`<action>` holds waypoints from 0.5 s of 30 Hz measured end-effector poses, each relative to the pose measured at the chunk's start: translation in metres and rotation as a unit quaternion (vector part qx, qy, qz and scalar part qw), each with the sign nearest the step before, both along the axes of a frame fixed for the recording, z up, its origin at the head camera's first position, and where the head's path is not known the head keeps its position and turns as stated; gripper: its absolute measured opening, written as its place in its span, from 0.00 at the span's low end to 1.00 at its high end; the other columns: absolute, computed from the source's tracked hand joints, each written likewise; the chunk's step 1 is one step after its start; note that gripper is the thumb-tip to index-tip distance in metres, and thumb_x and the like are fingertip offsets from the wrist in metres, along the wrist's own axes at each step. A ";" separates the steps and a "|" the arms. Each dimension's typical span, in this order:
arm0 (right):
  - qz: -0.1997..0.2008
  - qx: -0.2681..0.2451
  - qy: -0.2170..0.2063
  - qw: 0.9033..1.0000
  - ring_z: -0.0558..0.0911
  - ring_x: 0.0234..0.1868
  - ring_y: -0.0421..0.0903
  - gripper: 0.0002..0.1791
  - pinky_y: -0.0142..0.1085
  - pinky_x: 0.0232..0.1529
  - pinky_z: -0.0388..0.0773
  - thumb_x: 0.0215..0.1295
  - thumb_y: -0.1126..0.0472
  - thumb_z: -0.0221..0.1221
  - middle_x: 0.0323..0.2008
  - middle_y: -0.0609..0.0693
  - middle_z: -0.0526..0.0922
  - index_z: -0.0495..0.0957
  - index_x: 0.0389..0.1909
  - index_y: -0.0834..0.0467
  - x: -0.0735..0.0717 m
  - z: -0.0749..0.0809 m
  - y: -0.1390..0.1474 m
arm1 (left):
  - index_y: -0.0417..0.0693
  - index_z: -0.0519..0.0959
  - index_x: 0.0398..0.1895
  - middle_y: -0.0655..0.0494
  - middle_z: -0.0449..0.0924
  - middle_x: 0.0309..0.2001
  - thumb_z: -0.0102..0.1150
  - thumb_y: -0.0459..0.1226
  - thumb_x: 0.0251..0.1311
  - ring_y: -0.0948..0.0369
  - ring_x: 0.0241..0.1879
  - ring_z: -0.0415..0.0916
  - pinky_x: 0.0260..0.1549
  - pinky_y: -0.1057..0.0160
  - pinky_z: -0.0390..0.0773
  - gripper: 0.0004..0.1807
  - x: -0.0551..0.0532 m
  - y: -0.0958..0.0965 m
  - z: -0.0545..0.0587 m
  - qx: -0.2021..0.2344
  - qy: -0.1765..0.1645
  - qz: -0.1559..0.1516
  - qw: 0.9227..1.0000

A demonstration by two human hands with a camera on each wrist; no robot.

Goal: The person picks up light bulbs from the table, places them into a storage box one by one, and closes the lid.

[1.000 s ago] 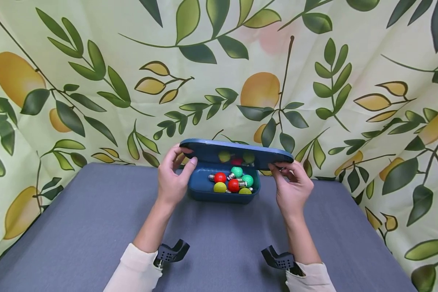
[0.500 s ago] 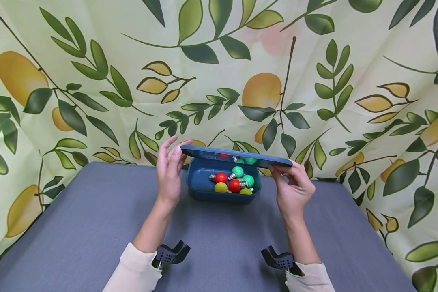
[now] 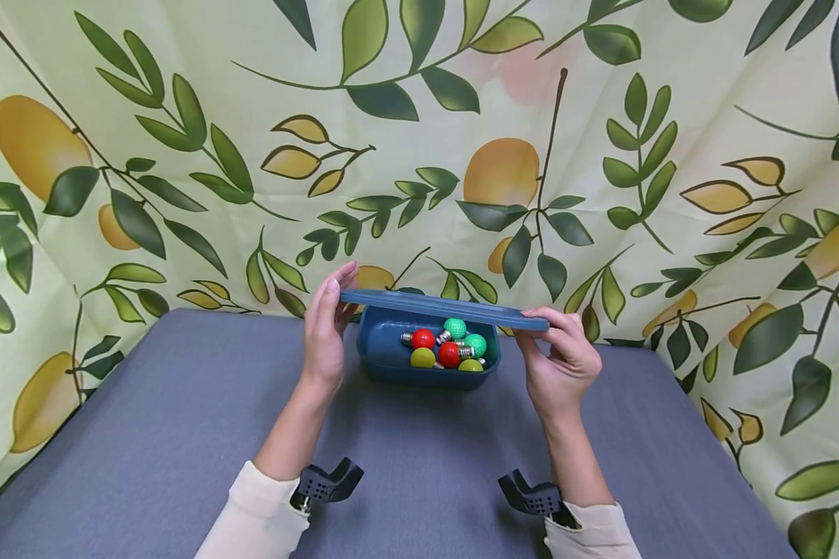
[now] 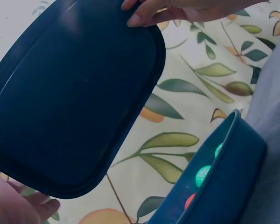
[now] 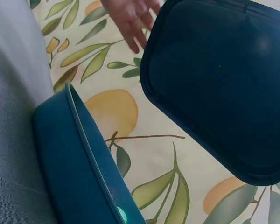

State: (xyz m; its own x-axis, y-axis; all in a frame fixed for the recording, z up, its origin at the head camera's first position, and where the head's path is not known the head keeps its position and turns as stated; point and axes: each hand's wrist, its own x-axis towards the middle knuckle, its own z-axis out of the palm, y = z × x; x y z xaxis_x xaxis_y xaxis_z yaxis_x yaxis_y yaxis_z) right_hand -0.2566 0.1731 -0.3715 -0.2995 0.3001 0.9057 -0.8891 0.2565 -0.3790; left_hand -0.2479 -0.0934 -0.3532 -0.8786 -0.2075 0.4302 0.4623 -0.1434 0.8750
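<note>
A blue lid (image 3: 440, 307) is held above a blue box (image 3: 426, 375), tilted with its right end lower in the head view. My right hand (image 3: 562, 365) pinches the lid's right end between thumb and fingers. At the opposite end, my left hand (image 3: 324, 341) lies against the lid's edge with its fingers extended, as the left hand (image 5: 133, 18) in the right wrist view also shows. Inside the box are several small light bulbs with screw bases: red bulbs (image 3: 450, 355), green bulbs (image 3: 475, 345) and yellow bulbs (image 3: 422, 358). The left wrist view shows the lid's dark underside (image 4: 79, 98).
The box stands on a grey cloth-covered table (image 3: 419, 481), near its back edge. Behind it hangs a leaf- and fruit-patterned curtain (image 3: 405, 140). Black wrist camera mounts (image 3: 330, 483) jut inward from both forearms.
The lid has tipped so its top face now shows in the head view, and its left end has come down. My left hand's grip has loosened into extended fingers. The bulbs stay put.
</note>
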 end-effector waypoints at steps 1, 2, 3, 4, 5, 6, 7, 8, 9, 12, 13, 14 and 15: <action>-0.001 0.001 0.003 1.000 0.76 0.34 0.38 0.06 0.29 0.33 0.62 0.48 0.77 0.73 0.34 0.49 0.90 0.85 0.21 0.75 0.000 0.000 0.000 | 0.43 0.69 0.72 0.45 0.71 0.69 0.30 0.49 0.78 0.51 0.71 0.67 0.73 0.45 0.62 0.31 0.000 0.000 0.000 -0.004 -0.008 -0.002 1.000; -0.002 0.001 0.007 1.000 0.76 0.35 0.38 0.06 0.29 0.34 0.62 0.48 0.77 0.73 0.34 0.49 0.90 0.85 0.21 0.75 0.000 0.000 0.000 | 0.44 0.68 0.73 0.44 0.72 0.68 0.28 0.51 0.78 0.51 0.72 0.65 0.74 0.45 0.61 0.32 0.001 0.000 0.000 -0.005 -0.015 -0.006 1.000; -0.003 0.002 0.010 1.000 0.76 0.35 0.38 0.06 0.29 0.34 0.62 0.48 0.77 0.73 0.34 0.49 0.90 0.85 0.21 0.75 -0.001 0.000 -0.001 | 0.46 0.68 0.73 0.44 0.71 0.68 0.26 0.52 0.78 0.50 0.74 0.63 0.76 0.45 0.59 0.32 0.001 0.000 0.000 -0.005 -0.021 -0.011 1.000; -0.003 0.002 0.013 1.000 0.76 0.35 0.38 0.06 0.29 0.35 0.62 0.48 0.77 0.73 0.34 0.50 0.90 0.85 0.21 0.75 -0.001 0.000 -0.001 | 0.47 0.67 0.74 0.43 0.70 0.69 0.24 0.53 0.78 0.49 0.75 0.61 0.77 0.45 0.57 0.33 0.001 -0.001 0.000 -0.004 -0.029 -0.017 0.999; -0.003 0.002 0.016 1.000 0.76 0.35 0.38 0.07 0.29 0.35 0.62 0.48 0.76 0.74 0.34 0.50 0.90 0.85 0.20 0.75 -0.001 0.000 -0.001 | 0.49 0.65 0.75 0.41 0.70 0.68 0.23 0.54 0.78 0.48 0.76 0.60 0.77 0.45 0.55 0.34 0.001 -0.001 0.000 -0.004 -0.039 -0.025 0.999; -0.003 0.002 0.018 1.000 0.76 0.35 0.39 0.07 0.29 0.35 0.63 0.48 0.76 0.74 0.34 0.50 0.90 0.85 0.20 0.75 -0.001 0.000 -0.001 | 0.51 0.64 0.77 0.39 0.69 0.68 0.21 0.55 0.78 0.47 0.77 0.59 0.78 0.45 0.53 0.35 0.001 -0.002 -0.001 -0.005 -0.050 -0.035 0.998; -0.002 0.001 0.020 1.000 0.76 0.35 0.39 0.07 0.29 0.35 0.63 0.48 0.76 0.74 0.34 0.50 0.90 0.85 0.20 0.75 -0.001 0.000 -0.001 | 0.54 0.62 0.78 0.38 0.68 0.68 0.20 0.57 0.77 0.47 0.77 0.58 0.78 0.44 0.52 0.35 0.001 -0.003 -0.001 -0.011 -0.063 -0.043 0.997; 0.000 0.000 0.021 1.000 0.76 0.35 0.39 0.07 0.29 0.35 0.63 0.48 0.76 0.74 0.33 0.50 0.90 0.85 0.20 0.75 -0.001 0.000 -0.001 | 0.57 0.60 0.79 0.40 0.66 0.72 0.19 0.58 0.77 0.46 0.78 0.57 0.78 0.43 0.51 0.36 0.000 -0.004 -0.002 -0.021 -0.077 -0.053 0.995; 0.003 -0.001 0.021 1.000 0.76 0.35 0.39 0.07 0.29 0.35 0.63 0.48 0.76 0.73 0.33 0.50 0.90 0.85 0.20 0.75 -0.001 0.001 -0.002 | 0.59 0.58 0.80 0.41 0.64 0.74 0.18 0.60 0.76 0.45 0.77 0.59 0.78 0.42 0.52 0.36 -0.001 -0.006 -0.003 -0.028 -0.091 -0.062 0.994; 0.019 -0.004 0.023 1.000 0.76 0.35 0.40 0.06 0.30 0.35 0.62 0.48 0.78 0.73 0.33 0.51 0.90 0.84 0.20 0.76 0.000 0.001 -0.002 | 0.66 0.53 0.81 0.41 0.64 0.75 0.15 0.63 0.74 0.41 0.74 0.64 0.76 0.40 0.57 0.37 -0.004 -0.011 -0.004 -0.051 -0.125 -0.081 0.988; 0.023 -0.004 0.023 0.999 0.76 0.35 0.40 0.06 0.30 0.35 0.62 0.48 0.78 0.73 0.32 0.51 0.90 0.84 0.20 0.76 0.000 0.002 -0.002 | 0.67 0.52 0.81 0.40 0.64 0.75 0.15 0.64 0.74 0.41 0.73 0.66 0.75 0.40 0.59 0.37 -0.004 -0.012 -0.005 -0.055 -0.132 -0.086 0.986; 0.029 -0.004 0.025 0.999 0.77 0.35 0.40 0.06 0.30 0.35 0.62 0.48 0.78 0.73 0.32 0.51 0.90 0.84 0.20 0.76 0.000 0.002 -0.002 | 0.67 0.52 0.81 0.39 0.66 0.74 0.15 0.65 0.73 0.40 0.71 0.68 0.74 0.41 0.60 0.38 -0.005 -0.013 -0.005 -0.052 -0.137 -0.091 0.985; 0.035 -0.004 0.028 0.999 0.77 0.35 0.40 0.06 0.30 0.35 0.62 0.48 0.78 0.73 0.32 0.51 0.90 0.84 0.20 0.76 0.000 0.002 -0.002 | 0.67 0.51 0.82 0.38 0.68 0.72 0.15 0.65 0.73 0.40 0.70 0.69 0.73 0.41 0.62 0.38 -0.006 -0.014 -0.005 -0.049 -0.140 -0.094 0.984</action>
State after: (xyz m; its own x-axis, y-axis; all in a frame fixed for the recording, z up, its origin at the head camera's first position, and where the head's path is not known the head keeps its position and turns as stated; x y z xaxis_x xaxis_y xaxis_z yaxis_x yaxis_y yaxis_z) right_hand -0.2564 0.1712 -0.3695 -0.2694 0.2871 0.9192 -0.9243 0.1910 -0.3305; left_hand -0.2536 -0.1070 -0.3581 -0.9846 0.0017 0.1747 0.1735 -0.1113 0.9785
